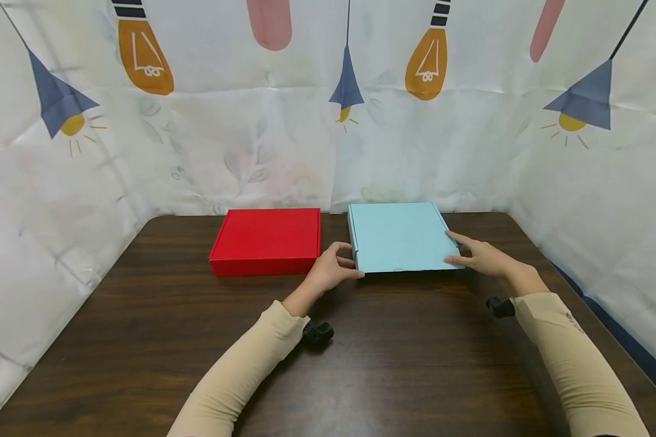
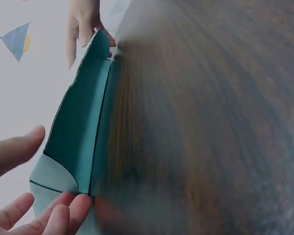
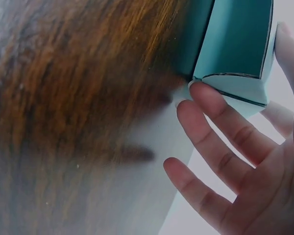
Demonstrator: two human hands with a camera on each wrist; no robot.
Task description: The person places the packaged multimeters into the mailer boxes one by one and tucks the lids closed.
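Observation:
A flat light blue box [image 1: 401, 237] lies near the back of the dark table, its lid facing up. My left hand [image 1: 330, 267] is at its left side near the front corner; in the left wrist view the fingertips [image 2: 78, 208] touch the corner while the thumb stands apart from it. At the box's right side is my right hand [image 1: 483, 256], with digits spread along the lid's edge. Up close, two fairly straight fingers [image 3: 235, 129] reach the box's lower corner [image 3: 230, 88]. A darker teal front face [image 2: 81, 107] shows beneath the lid's edge.
A red box [image 1: 270, 233] lies just left of the light blue one, close to my left hand. Behind both boxes hangs a pale printed cloth [image 1: 295, 139]. The dark wooden table [image 1: 393, 364] reaches toward me, and small black devices [image 1: 318, 334] sit at my wrists.

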